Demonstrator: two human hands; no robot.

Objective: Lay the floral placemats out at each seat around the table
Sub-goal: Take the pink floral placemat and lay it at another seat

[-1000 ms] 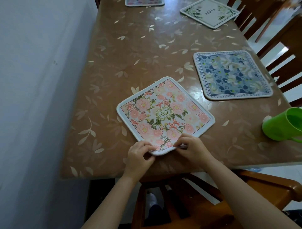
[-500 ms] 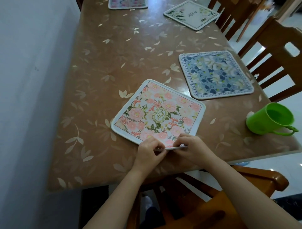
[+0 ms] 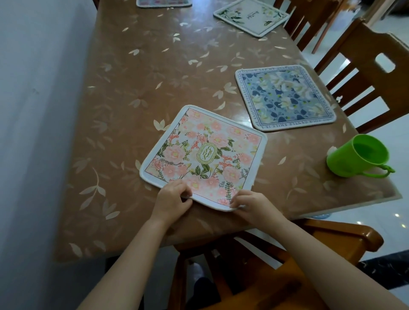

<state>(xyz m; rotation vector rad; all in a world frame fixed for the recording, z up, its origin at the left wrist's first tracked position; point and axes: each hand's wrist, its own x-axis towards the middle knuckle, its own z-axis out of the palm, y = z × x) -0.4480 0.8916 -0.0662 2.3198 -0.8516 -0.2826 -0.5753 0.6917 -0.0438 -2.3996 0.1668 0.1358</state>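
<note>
A pink floral placemat lies on the brown leaf-patterned table near its front edge, slightly skewed. My left hand pinches the mat's near edge at the left. My right hand grips the near corner at the right. A blue floral placemat lies flat at the right side seat. A white and green placemat lies farther back on the right. The edge of another pink placemat shows at the far end.
A green plastic cup lies on its side near the table's right front corner. Wooden chairs stand along the right side, and one wooden chair is below me. A white wall runs along the table's left.
The pink placemat has turned clockwise, its near edge now more parallel to the table's front. My hands have spread apart along that edge. The camera view has shifted rightwards.
</note>
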